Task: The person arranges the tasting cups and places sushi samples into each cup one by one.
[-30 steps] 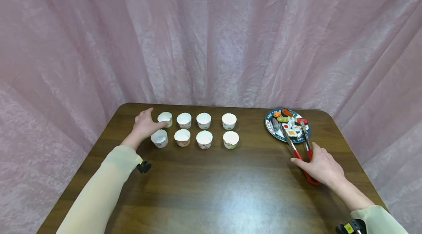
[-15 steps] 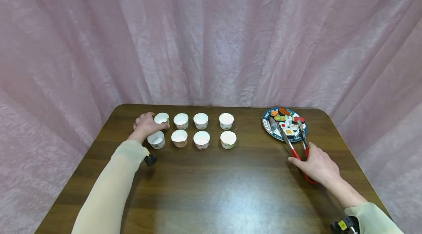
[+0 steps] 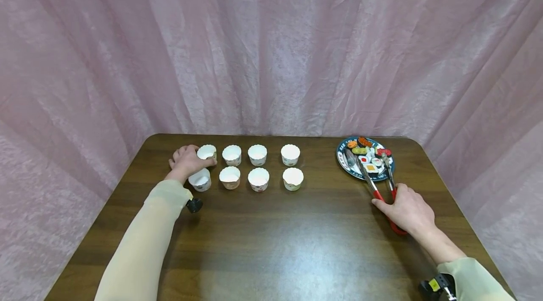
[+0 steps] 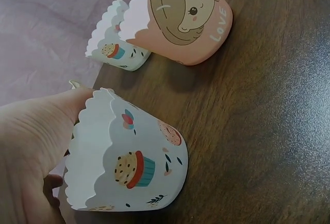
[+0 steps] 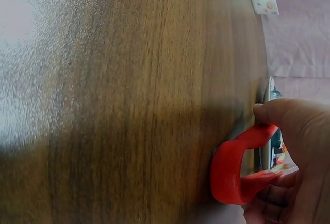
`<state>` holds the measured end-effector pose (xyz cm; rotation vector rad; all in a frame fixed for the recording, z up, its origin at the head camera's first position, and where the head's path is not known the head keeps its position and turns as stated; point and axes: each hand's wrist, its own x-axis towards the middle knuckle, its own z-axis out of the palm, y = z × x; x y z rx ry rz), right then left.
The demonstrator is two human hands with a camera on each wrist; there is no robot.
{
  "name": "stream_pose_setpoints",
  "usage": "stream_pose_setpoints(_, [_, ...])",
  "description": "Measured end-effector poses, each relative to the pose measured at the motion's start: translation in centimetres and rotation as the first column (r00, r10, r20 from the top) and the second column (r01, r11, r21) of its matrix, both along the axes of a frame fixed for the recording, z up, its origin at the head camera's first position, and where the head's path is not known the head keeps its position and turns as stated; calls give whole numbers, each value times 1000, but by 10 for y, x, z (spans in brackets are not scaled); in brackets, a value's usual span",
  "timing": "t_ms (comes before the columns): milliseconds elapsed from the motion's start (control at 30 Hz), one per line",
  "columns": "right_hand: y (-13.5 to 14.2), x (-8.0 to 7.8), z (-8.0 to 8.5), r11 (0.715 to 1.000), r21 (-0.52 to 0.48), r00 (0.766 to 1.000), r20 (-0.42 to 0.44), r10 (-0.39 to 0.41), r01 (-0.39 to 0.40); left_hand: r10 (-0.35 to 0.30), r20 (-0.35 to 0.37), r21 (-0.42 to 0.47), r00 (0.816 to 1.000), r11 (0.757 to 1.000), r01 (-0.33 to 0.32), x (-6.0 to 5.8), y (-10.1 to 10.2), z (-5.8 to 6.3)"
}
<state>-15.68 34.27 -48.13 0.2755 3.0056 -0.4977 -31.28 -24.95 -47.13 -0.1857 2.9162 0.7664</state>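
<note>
pinched back-row paper cup at centre left with curled left hand, likely light and crushable, best taken low, and gripped tongs at centre right in right hand, probably stiff, springy, best squeezed by red handles.

In the left wrist view, the word "LOVE" can be read in pale, hand-drawn capitals on the peach paper cup, low on its wall near the base and next to the printed cartoon face. In the head view, light lettering also runs along the dark blue rim of the plate, but it is too small and blurred to read with certainty.
</note>
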Motion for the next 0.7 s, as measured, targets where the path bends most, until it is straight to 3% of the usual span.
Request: stream_pose_setpoints(700, [3, 1, 0, 1000, -3, 999, -34, -26, 26, -26, 25, 8, 999, 1000, 25, -2, -5, 6])
